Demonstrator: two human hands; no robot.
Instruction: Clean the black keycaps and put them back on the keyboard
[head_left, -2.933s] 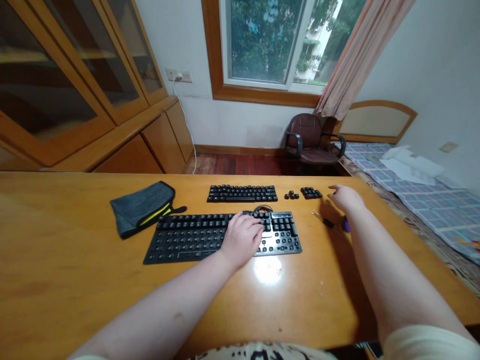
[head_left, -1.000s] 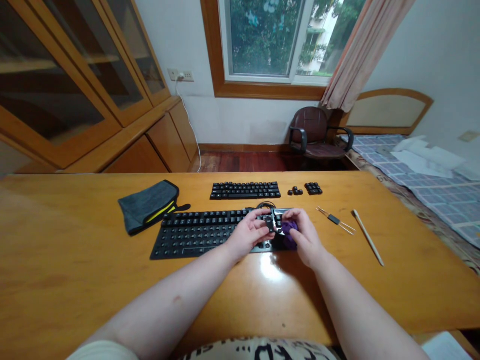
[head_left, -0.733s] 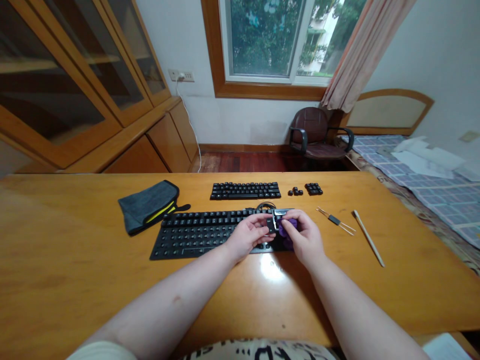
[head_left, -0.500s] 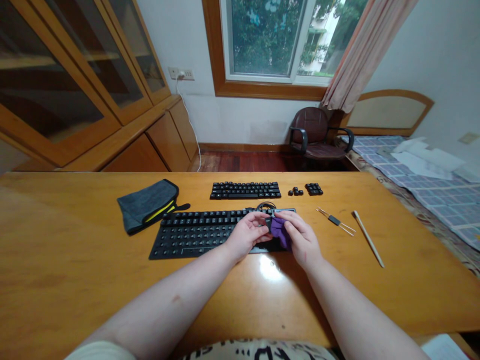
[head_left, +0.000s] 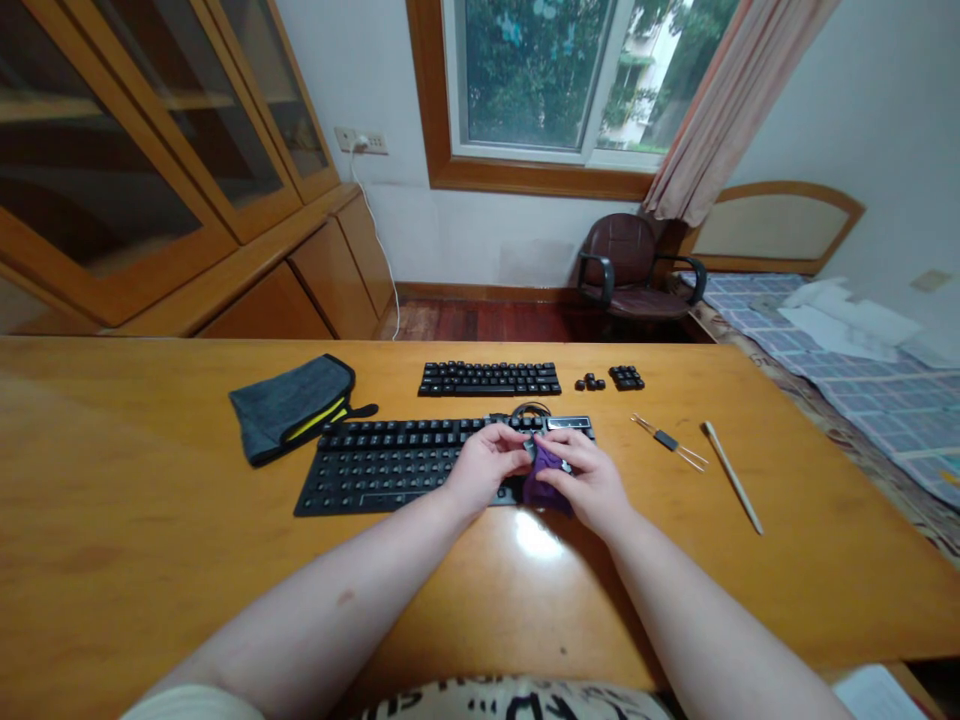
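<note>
Just above the right part of a black keyboard (head_left: 390, 470), my two hands meet. My left hand (head_left: 491, 468) is closed, pinching a small dark keycap (head_left: 529, 447) between thumb and fingers. A bunched purple cloth (head_left: 546, 485) is gripped in my right hand (head_left: 586, 478), its upper edge against the keycap. Most of the keyboard's main area has bare switches, while its top rows still carry caps. Behind it lie removed keycaps (head_left: 489, 380) in keyboard order, with a small arrow-key group (head_left: 590, 382) and a number-pad group (head_left: 626, 378) to their right.
A grey cloth with yellow lining (head_left: 292, 410) lies left of the keyboard. On the right are a wire keycap puller (head_left: 667, 441) and a thin brush (head_left: 733, 478). A coiled cable (head_left: 531, 409) sits behind the keyboard. Beyond the wooden table (head_left: 150, 560) stands a chair (head_left: 626, 265).
My right hand has shifted slightly left, closer to my left hand. The purple cloth has moved left and hangs lower, and the keycap has turned between my fingers.
</note>
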